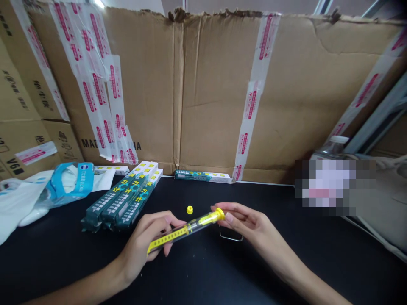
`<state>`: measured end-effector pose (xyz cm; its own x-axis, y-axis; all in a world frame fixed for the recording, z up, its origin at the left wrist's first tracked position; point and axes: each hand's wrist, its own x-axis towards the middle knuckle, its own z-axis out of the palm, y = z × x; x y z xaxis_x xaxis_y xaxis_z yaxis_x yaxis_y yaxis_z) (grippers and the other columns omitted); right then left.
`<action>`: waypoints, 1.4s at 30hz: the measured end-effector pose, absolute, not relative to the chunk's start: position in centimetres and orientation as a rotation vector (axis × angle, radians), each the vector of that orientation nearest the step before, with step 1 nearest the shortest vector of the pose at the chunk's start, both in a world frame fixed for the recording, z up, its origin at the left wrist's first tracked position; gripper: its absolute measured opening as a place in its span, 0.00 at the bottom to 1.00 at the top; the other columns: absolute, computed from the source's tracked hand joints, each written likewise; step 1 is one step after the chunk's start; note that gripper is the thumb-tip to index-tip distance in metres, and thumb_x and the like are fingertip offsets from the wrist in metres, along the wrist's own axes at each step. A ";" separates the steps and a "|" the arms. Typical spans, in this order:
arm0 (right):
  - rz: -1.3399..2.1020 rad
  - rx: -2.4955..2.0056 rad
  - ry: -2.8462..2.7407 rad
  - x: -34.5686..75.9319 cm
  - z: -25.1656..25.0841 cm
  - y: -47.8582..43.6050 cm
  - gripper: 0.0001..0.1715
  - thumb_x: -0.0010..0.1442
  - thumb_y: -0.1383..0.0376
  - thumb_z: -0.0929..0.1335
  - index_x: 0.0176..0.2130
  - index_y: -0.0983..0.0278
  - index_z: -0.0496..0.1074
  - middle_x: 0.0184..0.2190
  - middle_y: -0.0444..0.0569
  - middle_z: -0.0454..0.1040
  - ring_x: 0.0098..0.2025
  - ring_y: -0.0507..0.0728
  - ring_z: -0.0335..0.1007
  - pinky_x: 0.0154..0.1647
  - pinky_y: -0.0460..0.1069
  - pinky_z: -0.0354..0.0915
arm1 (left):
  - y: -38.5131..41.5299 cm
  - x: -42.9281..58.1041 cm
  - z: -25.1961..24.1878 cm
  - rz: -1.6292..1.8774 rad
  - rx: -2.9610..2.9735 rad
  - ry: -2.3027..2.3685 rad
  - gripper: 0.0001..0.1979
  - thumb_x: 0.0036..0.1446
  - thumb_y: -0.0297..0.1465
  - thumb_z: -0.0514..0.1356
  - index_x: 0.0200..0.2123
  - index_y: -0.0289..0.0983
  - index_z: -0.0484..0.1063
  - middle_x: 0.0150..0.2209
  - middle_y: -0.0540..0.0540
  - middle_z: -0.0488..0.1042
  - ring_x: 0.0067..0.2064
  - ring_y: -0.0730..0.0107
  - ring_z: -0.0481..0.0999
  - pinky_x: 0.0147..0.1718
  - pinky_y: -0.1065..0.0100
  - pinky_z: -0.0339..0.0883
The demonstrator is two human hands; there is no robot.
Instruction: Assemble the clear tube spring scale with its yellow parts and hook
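Observation:
A clear tubular spring scale [173,236] with a yellow marked strip inside is held slanting above the black table, its right end higher. My left hand [144,237] is wrapped round the lower left part of the tube. At the other end, my right hand [249,220] pinches the yellow end cap [220,214] between thumb and fingers. Below the right fingers shows a bent metal wire [231,238]; whether it is joined to the cap I cannot tell. A small yellow plug [190,209] lies on the table just beyond the tube.
Several dark green and white boxes [127,197] lie side by side on the left. Another such box [205,176] rests against the cardboard wall [216,93]. A blue and white plastic pack [71,184] sits far left. At right stands a capped bottle [333,148], partly blurred out.

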<state>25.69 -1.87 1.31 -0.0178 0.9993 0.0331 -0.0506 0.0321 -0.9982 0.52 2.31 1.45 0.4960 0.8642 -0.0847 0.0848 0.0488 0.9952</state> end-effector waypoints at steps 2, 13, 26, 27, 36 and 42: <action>1.119 -1.101 -1.142 26.3 1.6 -1.5 0.26 0.57 0.48 0.73 0.49 0.62 0.79 0.52 0.56 0.79 0.53 0.65 0.77 0.60 0.61 0.67 | 2.7 0.5 1.4 0.734 1.373 0.895 0.23 0.57 0.46 0.55 0.37 0.32 0.78 0.16 0.53 0.64 0.13 0.81 0.47 0.12 0.75 0.36; 1.003 -1.001 -1.151 22.1 -0.2 -1.5 0.30 0.65 0.42 0.62 0.58 0.52 0.71 0.65 0.50 0.67 0.67 0.64 0.59 0.69 0.64 0.51 | 1.2 1.8 1.0 0.780 1.473 0.807 0.24 0.62 0.51 0.54 0.34 0.34 0.73 0.17 0.55 0.57 0.18 0.79 0.52 0.13 0.79 0.39; 1.143 -0.995 -1.208 24.7 0.6 -1.2 0.25 0.65 0.52 0.68 0.60 0.50 0.68 0.61 0.48 0.70 0.64 0.61 0.63 0.67 0.60 0.55 | 2.0 1.6 0.7 0.697 1.295 0.825 0.22 0.59 0.50 0.57 0.39 0.35 0.72 0.16 0.58 0.56 0.15 0.81 0.45 0.10 0.80 0.36; 1.155 -1.053 -1.222 24.8 0.8 -1.2 0.25 0.63 0.52 0.71 0.58 0.52 0.71 0.59 0.49 0.73 0.63 0.61 0.65 0.66 0.59 0.56 | 2.1 1.6 0.8 0.693 1.295 0.824 0.22 0.59 0.50 0.57 0.39 0.35 0.72 0.16 0.58 0.57 0.15 0.81 0.45 0.10 0.80 0.37; 1.202 -1.110 -1.197 25.8 1.1 -1.0 0.24 0.55 0.54 0.76 0.50 0.60 0.78 0.42 0.51 0.83 0.38 0.57 0.79 0.48 0.54 0.73 | 2.2 1.3 0.7 0.783 1.311 0.828 0.22 0.58 0.48 0.57 0.35 0.33 0.76 0.16 0.56 0.57 0.16 0.79 0.52 0.12 0.78 0.38; 1.192 -1.070 -1.213 26.1 1.3 -1.4 0.23 0.55 0.56 0.77 0.48 0.61 0.80 0.49 0.55 0.81 0.53 0.63 0.76 0.59 0.58 0.67 | 2.5 1.6 0.6 0.805 1.403 0.960 0.27 0.58 0.52 0.54 0.36 0.33 0.77 0.13 0.54 0.62 0.15 0.76 0.53 0.13 0.75 0.38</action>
<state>26.12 -1.44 1.32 -0.0204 0.9951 0.0963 -0.0789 0.0944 -0.9924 1.55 2.54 0.64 0.4208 0.9045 -0.0692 0.0897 0.0345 0.9954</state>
